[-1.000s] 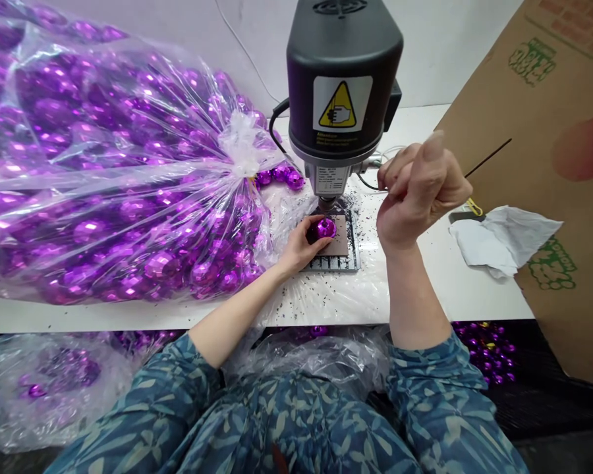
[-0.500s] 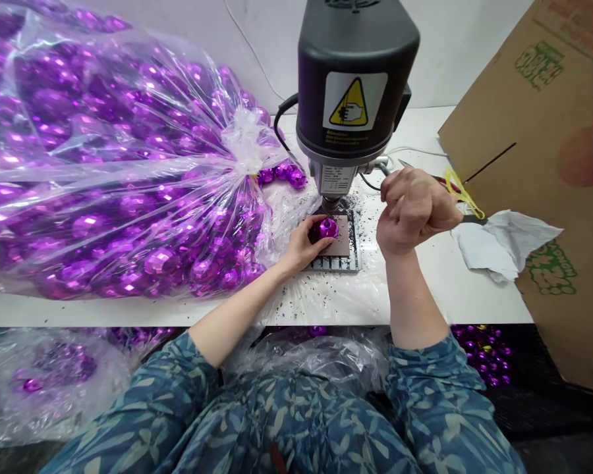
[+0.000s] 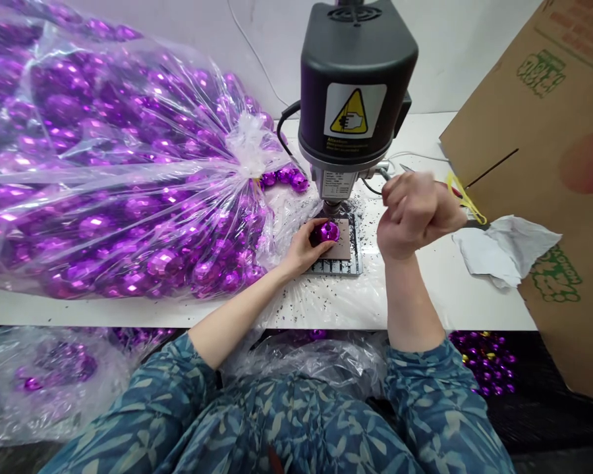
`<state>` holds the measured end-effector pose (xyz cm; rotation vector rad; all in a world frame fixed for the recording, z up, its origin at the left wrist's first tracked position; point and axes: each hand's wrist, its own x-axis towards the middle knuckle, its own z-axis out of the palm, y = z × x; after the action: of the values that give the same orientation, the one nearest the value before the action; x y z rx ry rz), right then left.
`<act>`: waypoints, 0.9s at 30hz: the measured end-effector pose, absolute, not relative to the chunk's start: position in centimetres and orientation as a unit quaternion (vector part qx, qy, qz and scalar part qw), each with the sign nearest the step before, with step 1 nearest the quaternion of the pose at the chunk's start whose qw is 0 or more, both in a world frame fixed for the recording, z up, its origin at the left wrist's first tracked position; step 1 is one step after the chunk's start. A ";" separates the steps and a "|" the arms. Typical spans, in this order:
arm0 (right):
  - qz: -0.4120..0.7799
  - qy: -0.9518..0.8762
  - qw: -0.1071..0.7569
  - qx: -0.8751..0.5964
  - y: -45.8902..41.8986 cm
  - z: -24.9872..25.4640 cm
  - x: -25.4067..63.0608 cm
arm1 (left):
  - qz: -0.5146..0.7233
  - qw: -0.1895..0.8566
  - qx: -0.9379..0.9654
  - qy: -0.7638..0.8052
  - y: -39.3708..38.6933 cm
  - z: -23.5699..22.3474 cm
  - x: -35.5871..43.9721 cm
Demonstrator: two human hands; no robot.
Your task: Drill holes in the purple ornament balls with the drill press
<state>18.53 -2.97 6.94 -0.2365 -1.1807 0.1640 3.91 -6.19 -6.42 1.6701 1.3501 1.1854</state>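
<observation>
My left hand (image 3: 307, 247) has its thumb and fingers closed around a shiny purple faceted ball (image 3: 329, 232) with a hole on top. The ball rests on a small brown board (image 3: 342, 247) on the slotted metal base (image 3: 356, 263) of a bench drill press (image 3: 360, 66). Just above and behind the ball is the drill's chuck (image 3: 331, 206); I cannot tell whether a bit touches it. Raised to the right of the machine, my right hand (image 3: 415, 214) is closed in a fist around the drill press lever (image 3: 384, 174), whose end is hidden in the fingers.
A large clear bag of purple balls (image 3: 128, 184) fills the left of the white table (image 3: 425, 289). Dark shavings lie around the base. Yellow-handled scissors (image 3: 467, 197), crumpled white paper (image 3: 504, 247) and a cardboard box (image 3: 528, 151) stand right. More balls (image 3: 489, 362) lie below the table.
The view has shifted slightly, so the machine and table sit a little lower in the picture. Both hands keep their grips, and the ball stays on the board.
</observation>
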 end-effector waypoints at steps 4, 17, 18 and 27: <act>0.132 -0.547 0.804 -0.192 -2.9 10.6 18.1 | 0.468 0.335 0.608 0.547 -7.9 -4.7 3.9; 0.162 -0.543 0.793 -0.225 -3.1 11.8 18.0 | -0.040 0.232 0.903 0.361 -26.5 -5.8 0.2; 0.159 -0.542 0.792 -0.230 -3.0 11.7 18.1 | -0.052 0.209 0.912 0.350 -26.7 -6.1 0.2; 0.165 -0.545 0.788 -0.235 -3.0 11.4 18.4 | 0.286 0.183 0.770 0.540 -9.4 -2.7 -2.0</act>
<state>18.40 -3.00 11.43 -0.5066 -1.1753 0.3546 -2.04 -9.43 -2.71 2.1724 1.5246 0.8061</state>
